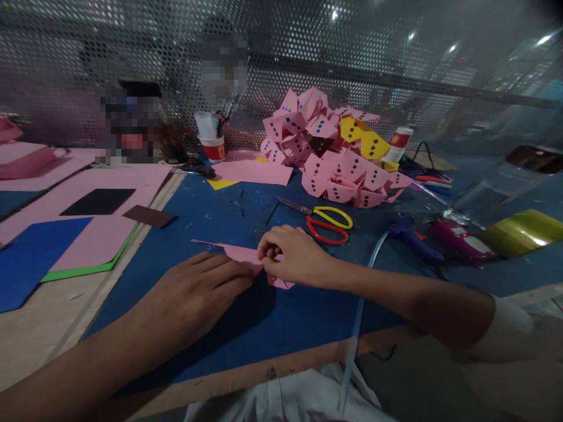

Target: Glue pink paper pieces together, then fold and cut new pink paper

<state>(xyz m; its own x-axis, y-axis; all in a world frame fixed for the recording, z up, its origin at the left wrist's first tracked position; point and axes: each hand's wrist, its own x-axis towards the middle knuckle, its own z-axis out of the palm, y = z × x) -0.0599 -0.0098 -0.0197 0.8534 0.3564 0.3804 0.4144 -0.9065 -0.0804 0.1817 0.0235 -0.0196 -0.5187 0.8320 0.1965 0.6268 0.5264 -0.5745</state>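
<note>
A folded piece of pink paper [240, 252] lies low over the blue tabletop between my two hands. My left hand [197, 291] rests on its near left side, fingers together and bent over the edge; the thumb is hidden. With thumb and forefinger, my right hand [294, 253] pinches the same paper farther right, and a folded part shows below that hand. Just beyond my right hand are scissors [311, 213] with one yellow and one red handle loop. To the right lies a dark blue glue gun [416, 239], with a long translucent glue stick [358, 328] reaching toward the table's front edge.
Folded pink pieces with dark marks [336, 176] are heaped at the back. A paper cup [214, 147] holds tools. Coloured sheets [44, 252] lie at left. A magenta tool [464, 240], yellow sheet [523, 231] and clear bottle [497, 184] are at right. Perforated metal stands behind.
</note>
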